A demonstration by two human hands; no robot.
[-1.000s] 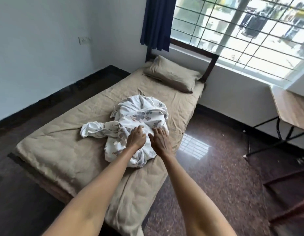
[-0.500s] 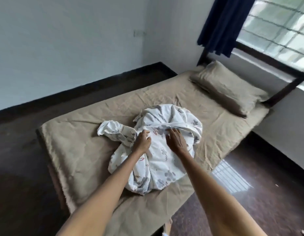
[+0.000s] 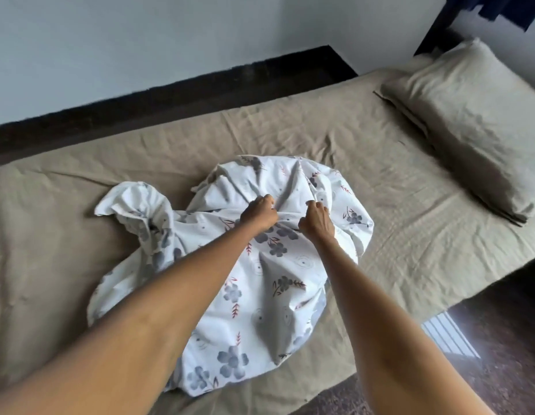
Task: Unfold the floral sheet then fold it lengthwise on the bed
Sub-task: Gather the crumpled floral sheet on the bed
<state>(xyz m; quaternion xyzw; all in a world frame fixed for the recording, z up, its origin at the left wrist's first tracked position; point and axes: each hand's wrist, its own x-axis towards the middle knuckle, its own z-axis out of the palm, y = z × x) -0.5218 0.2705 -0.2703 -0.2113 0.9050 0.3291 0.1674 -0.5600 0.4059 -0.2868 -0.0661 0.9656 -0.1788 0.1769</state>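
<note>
The white floral sheet (image 3: 260,295) lies crumpled in a heap on the middle of the bed (image 3: 380,163), which has a tan cover. One bunched end of it trails out to the left. My left hand (image 3: 258,215) grips a fold of the sheet near the top of the heap. My right hand (image 3: 317,222) grips the cloth just to the right of it, a short gap apart. Both arms reach forward over the near part of the sheet and hide some of it.
A tan pillow (image 3: 476,127) lies at the head of the bed on the right. Dark floor (image 3: 506,348) runs along the near right side and behind the bed below a pale wall (image 3: 140,40). A dark blue curtain (image 3: 500,7) hangs at top right.
My view has moved closer and tilted down over the bed. Both hands slid further up the heap and went from resting on the sheet to gripping its folds.
</note>
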